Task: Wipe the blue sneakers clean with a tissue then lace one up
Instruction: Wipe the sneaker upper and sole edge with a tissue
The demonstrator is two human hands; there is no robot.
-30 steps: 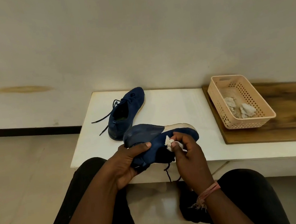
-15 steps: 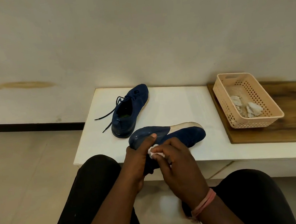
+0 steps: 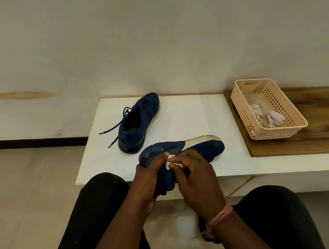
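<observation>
Cloth, rubber, plastic, wood.
We are seeing a matt knit sneaker (image 3: 202, 150) with glossy heel, perforated plastic basket (image 3: 281, 127), grained wooden board (image 3: 326, 124).

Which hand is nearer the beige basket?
Right. The right hand pinches the tissue against the held sneaker, on the side toward the beige basket. The left hand grips the sneaker's heel end, farther from the basket.

Both forearms reached forward from the lap, hands meeting close together. The left hand (image 3: 148, 175) curled its fingers and thumb around the heel end of a blue sneaker (image 3: 202, 150), thumb on top. The right hand (image 3: 195, 174), wrist banded in pink thread, pinched a white tissue (image 3: 170, 164) at its fingertips against the sneaker.
</observation>
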